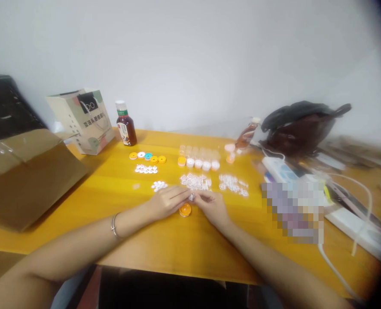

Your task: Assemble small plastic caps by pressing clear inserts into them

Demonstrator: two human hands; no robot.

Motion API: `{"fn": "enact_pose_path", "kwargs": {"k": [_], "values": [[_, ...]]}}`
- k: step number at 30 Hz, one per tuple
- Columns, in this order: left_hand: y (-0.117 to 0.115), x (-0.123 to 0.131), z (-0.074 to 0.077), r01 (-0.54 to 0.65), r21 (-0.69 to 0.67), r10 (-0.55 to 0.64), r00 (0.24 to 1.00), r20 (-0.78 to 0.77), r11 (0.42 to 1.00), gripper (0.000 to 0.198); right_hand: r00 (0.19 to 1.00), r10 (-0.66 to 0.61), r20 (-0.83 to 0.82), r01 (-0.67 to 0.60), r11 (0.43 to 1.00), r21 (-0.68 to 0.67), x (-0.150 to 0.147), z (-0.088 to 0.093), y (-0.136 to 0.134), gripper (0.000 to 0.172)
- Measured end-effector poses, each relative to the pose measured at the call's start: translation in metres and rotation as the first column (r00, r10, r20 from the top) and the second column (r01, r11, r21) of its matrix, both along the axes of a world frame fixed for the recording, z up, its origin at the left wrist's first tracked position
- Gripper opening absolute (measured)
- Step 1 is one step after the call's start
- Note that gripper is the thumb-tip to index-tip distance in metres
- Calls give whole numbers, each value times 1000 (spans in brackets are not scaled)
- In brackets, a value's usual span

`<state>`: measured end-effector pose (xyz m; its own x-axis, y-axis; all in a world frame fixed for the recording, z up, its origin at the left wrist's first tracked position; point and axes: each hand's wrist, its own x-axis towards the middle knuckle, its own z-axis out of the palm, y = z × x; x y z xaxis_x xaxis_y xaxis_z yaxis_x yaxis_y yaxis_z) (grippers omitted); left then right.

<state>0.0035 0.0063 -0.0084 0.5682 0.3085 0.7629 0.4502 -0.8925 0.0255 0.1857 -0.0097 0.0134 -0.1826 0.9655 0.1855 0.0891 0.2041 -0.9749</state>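
A: State the left end of the bench (pixel 154 251).
B: A brown cardboard box (pixel 32 180), then a printed paper bag (pixel 95 133) standing against the wall, then an upright bottle of dark red liquid (pixel 130 131) with a white cap.

A: Continue right.
B: A short line of round caps (pixel 148 156), orange, white and teal. Nearer the person lie small white pieces in rows (pixel 146 169), then a loose cluster of white pieces (pixel 159 185) just beyond the left hand.

A: Condition of the left hand (pixel 168 202)?
B: Fingers together and extended, tips at a small whitish piece (pixel 192 197). The thumb is hidden, so I cannot tell whether it grips. A metal bracelet (pixel 114 225) circles the wrist.

A: Position of the piece?
B: Between the two hands' fingertips, just above an open orange cap (pixel 185 210) on the bench. Its detail is blurred. Beyond it lie a heap of translucent pieces (pixel 196 182), a row of white and orange lids (pixel 198 164) and clear cups (pixel 196 151).

A: The right hand (pixel 212 208)?
B: Narrow, pinching the piece between thumb and finger.

A: Remainder?
B: A second heap of translucent pieces (pixel 233 184), a leaning brown bottle (pixel 246 135), a dark bag (pixel 300 126) and a white power strip (pixel 359 231).
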Motion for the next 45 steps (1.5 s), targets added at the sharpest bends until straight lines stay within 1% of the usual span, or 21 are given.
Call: {"fn": "enact_pose_path", "kwargs": {"k": [4, 7, 10, 13, 16, 21, 23, 25, 27, 28, 30, 32, 34, 36, 37, 39, 41, 43, 45], "values": [[-1, 1, 3, 35, -82, -30, 997, 64, 996, 25, 998, -10, -62, 5, 997, -80, 1, 1, 1, 14], [-2, 2, 5, 37, -157, -22, 995, 97, 987, 25, 991, 29, -131, -44, 992, -114, 1, 0, 2, 17], [-1, 1, 7, 62, -194, -40, 992, 116, 979, 27, 980, 81, -183, -107, 984, -140, 0, -2, 4, 24], [0, -1, 7, 88, -228, -54, 987, 152, 970, 27, 977, 96, -190, -127, 979, -157, 1, -2, 5, 22], [0, -3, 7, 109, -237, -68, 982, 177, 965, 28, 976, 89, -197, -121, 980, -159, 1, 1, 5, 20], [-2, -4, 6, 151, -205, -122, 982, 146, 967, 31, 976, 105, -191, -140, 973, -183, 1, 0, 5, 21], [-2, -3, 6, 152, -213, -113, 976, 184, 965, 30, 983, 91, -159, -114, 984, -140, 2, 0, 4, 22], [-3, 0, 7, 154, -228, -99, 967, 236, 961, 28, 996, 53, -76, -56, 998, -38, 3, 0, 2, 21], [-3, 2, 7, 161, -233, -98, 960, 261, 959, 28, 1000, 13, 6, -13, 998, 67, 4, 1, 0, 19], [-3, 2, 7, 163, -231, -100, 960, 262, 959, 28, 1000, 4, 23, -6, 996, 89, 4, 2, -1, 19], [-3, 2, 7, 157, -220, -97, 961, 260, 963, 28, 1000, 18, -7, -18, 999, 48, 3, 2, 0, 20], [-3, 1, 7, 141, -209, -82, 960, 269, 968, 27, 996, 25, -81, -30, 998, -61, 4, 1, 4, 23], [-2, -2, 6, 121, -210, -57, 956, 288, 970, 26, 990, -21, -141, 0, 989, -151, 7, -1, 11, 27], [0, -3, 5, 97, -242, -18, 950, 311, 965, 26, 978, -119, -172, 90, 982, -169, 15, 0, 21, 30], [0, -4, 5, 90, -268, 2, 946, 324, 959, 26, 970, -173, -171, 148, 978, -146, 20, 1, 26, 31], [1, -4, 4, 92, -329, 31, 936, 352, 940, 27, 955, -268, -130, 262, 963, -59, 30, 3, 35, 31], [1, -3, 4, 104, -386, 49, 929, 366, 917, 27, 947, -322, -20, 322, 945, 49, 38, 5, 40, 28], [1, -2, 3, 112, -433, 61, 928, 368, 895, 28, 933, -326, 153, 304, 941, 152, 43, 5, 44, 22], [1, -1, 1, 121, -461, 66, 927, 370, 879, 28, 896, -313, 315, 241, 939, 246, 45, 1, 46, 18]]}}
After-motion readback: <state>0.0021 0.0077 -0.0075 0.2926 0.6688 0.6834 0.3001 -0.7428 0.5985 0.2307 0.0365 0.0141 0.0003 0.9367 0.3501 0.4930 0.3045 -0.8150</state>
